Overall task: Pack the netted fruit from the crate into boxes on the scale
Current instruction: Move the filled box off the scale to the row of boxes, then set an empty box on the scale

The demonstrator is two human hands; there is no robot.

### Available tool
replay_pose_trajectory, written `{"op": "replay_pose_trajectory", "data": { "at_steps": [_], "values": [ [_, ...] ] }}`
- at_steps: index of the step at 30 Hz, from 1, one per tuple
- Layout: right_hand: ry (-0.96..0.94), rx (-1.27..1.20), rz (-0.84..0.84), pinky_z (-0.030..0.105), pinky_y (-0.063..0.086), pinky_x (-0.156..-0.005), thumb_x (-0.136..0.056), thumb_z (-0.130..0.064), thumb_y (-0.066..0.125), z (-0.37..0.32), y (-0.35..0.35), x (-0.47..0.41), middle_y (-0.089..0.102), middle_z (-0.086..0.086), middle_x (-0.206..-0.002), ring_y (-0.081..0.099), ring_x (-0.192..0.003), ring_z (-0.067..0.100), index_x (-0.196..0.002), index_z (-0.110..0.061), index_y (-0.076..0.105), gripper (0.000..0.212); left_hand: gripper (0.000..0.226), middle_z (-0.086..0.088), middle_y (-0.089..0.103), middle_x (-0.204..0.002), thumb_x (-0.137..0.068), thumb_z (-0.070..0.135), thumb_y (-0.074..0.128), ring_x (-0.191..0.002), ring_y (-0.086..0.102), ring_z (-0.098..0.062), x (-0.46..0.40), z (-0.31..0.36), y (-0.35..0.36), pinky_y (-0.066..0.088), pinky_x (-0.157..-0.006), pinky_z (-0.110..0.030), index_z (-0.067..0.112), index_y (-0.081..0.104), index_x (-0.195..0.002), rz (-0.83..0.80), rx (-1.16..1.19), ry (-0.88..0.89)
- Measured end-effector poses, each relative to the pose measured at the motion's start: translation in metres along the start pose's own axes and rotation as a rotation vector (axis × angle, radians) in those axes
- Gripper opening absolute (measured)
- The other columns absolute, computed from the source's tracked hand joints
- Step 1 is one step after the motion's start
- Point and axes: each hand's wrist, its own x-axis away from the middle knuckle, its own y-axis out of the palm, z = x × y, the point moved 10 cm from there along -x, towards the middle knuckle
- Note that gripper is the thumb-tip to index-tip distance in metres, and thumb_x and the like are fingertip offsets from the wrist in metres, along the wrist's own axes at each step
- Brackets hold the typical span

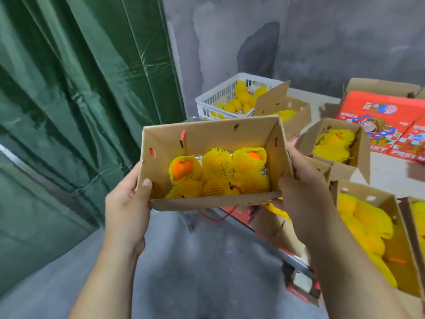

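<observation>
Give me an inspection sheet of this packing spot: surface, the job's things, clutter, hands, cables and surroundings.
Surface: pale table at right, crowded with boxes.
Job's things: held box carries netted fruit, two showing orange; white crate behind still has fruit; other filled boxes at right. Scale not clearly visible.
Clutter: red printed cartons on the table.
Hands: left hand and right hand grip the box's ends.
Cables: thin red cord under the box.
Surroundings: green curtain, grey wall, grey floor.
</observation>
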Motion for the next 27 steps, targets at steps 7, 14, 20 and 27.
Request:
{"op": "replay_pose_trajectory", "data": {
  "at_steps": [7,14,20,27],
  "values": [
    [0.054,0.046,0.130,0.030,0.061,-0.076,-0.085,0.017,0.034,0.032,0.079,-0.072,0.075,-0.013,-0.107,0.068,-0.094,0.010,-0.132,-0.044,0.065,0.083,0.056,0.022,0.076,-0.107,-0.101,0.007,0.047,-0.089,0.065,-0.003,-0.136,-0.012,-0.024,0.053,-0.066,-0.017,0.052,0.073,-0.122,-0.029,-0.056,0.006],
    [0.112,0.093,0.222,0.062,0.054,-0.098,-0.069,0.000,0.038,0.070,0.112,-0.205,0.073,-0.005,-0.122,0.066,-0.118,0.030,-0.137,-0.051,0.059,0.088,0.051,0.015,0.077,-0.114,-0.104,0.005,0.054,-0.105,0.068,-0.012,-0.288,-0.038,0.024,0.051,-0.109,-0.049,0.049,0.079,-0.103,-0.066,-0.029,-0.050],
    [0.214,0.026,0.286,0.041,0.064,-0.080,-0.076,0.007,0.039,0.111,0.136,-0.306,0.074,-0.003,-0.121,0.073,-0.105,0.024,-0.144,-0.044,0.053,0.087,0.040,0.003,0.076,-0.122,-0.105,0.003,0.053,-0.114,0.069,-0.020,-0.413,-0.055,0.073,0.049,-0.111,-0.055,0.030,0.073,-0.125,-0.129,-0.074,-0.066],
    [0.396,0.086,0.344,0.056,0.047,-0.111,-0.095,0.006,0.042,0.158,0.156,-0.344,0.054,0.004,-0.150,0.054,-0.135,0.035,-0.158,-0.048,0.028,0.083,0.034,0.016,0.080,-0.105,-0.105,0.010,0.059,-0.096,0.075,-0.005,-0.506,-0.107,0.127,0.062,-0.086,-0.029,0.034,0.074,-0.124,-0.305,-0.068,-0.273]
  ]
}}
